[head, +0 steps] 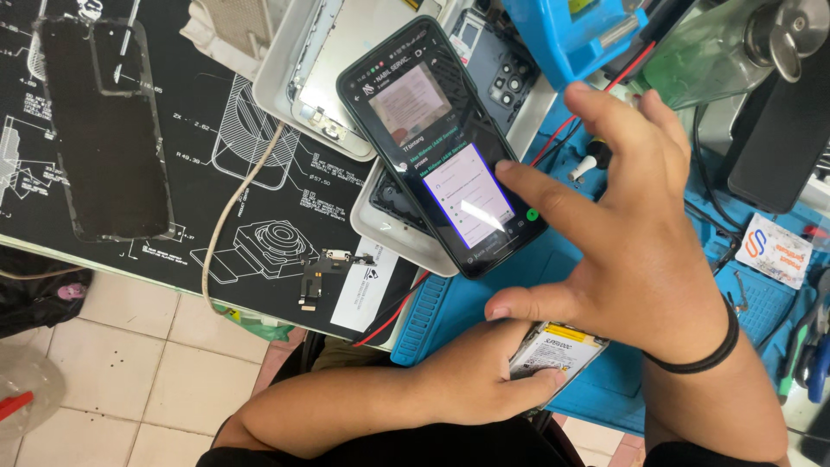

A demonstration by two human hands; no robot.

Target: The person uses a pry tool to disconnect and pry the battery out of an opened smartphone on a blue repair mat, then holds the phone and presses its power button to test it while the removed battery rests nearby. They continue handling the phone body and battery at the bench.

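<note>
A dark smartphone [432, 130] with a lit screen lies tilted across a white tray [398, 238] and other phone parts. My right hand [644, 259], a black band on its wrist, is spread over the blue work mat [458, 307]. Its index fingertip touches the lower part of the lit screen. My left hand [484, 385] reaches in from the lower left, under my right thumb. It is shut on a flat phone part with a white and yellow label [558, 346], probably a battery, near the mat's front edge.
A black mat with white technical drawings [199, 112] carries a dark glass screen panel [104, 130], a small flex-cable part [324, 272] and a beige cable [229, 216]. Opened phone housings [346, 60], a blue device [579, 35], red wires, a printed card [774, 251] and hand tools [808, 355] surround the mat.
</note>
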